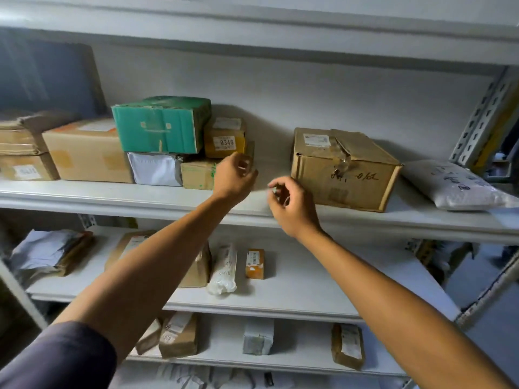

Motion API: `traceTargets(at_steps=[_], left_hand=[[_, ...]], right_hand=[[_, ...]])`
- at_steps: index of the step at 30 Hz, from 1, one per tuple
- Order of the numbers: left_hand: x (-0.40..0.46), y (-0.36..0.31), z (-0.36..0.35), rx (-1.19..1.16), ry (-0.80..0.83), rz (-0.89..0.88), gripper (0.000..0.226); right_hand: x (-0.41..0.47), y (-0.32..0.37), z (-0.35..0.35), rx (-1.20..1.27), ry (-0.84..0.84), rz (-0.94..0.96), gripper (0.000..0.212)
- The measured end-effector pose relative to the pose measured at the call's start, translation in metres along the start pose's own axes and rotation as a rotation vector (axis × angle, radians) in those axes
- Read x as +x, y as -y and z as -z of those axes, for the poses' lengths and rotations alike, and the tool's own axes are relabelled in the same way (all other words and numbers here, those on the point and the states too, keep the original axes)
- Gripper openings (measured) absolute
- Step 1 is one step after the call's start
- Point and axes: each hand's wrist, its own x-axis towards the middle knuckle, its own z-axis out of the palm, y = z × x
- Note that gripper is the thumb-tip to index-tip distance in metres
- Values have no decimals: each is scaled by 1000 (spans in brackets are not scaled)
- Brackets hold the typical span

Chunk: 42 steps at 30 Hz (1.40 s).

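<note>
The left hand (234, 175) and right hand (289, 203) are bare with bare forearms behind them, and the left upper arm wears a dark blue-grey sleeve (56, 357) (smooth cloth, hem near the elbow).

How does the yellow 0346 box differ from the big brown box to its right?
The yellow box is smaller than the brown box. The yellow box sits stacked on another carton; the brown box stands directly on the shelf. The yellow box's front carries a printed number label, the brown box's handwriting. Both are cardboard.
</note>
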Motion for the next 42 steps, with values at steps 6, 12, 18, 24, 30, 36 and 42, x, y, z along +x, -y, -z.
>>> traceTargets(at_steps=[6, 12, 18, 24, 30, 36, 42], left_hand=[[24, 21, 31, 39, -60, 64, 54], [52, 26, 31, -11, -83, 158, 65], [78, 27, 6, -56, -60, 266, 72], [107, 33, -1, -159, -65, 367, 60], [118, 31, 0, -283, 5, 432, 52], [106, 28, 5, -268, -25, 369, 77], [83, 23, 24, -187, -39, 240, 35]], right_hand=[[66, 23, -63, 229, 49, -284, 9], [135, -2, -91, 181, 72, -522, 44], [172, -13, -113, 242, 213, -759, 74], [188, -27, -131, 359, 169, -807, 66], [182, -38, -117, 222, -105, -822, 61], [168, -40, -107, 424, -219, -906, 58], [137, -26, -96, 570, -220, -701, 19]])
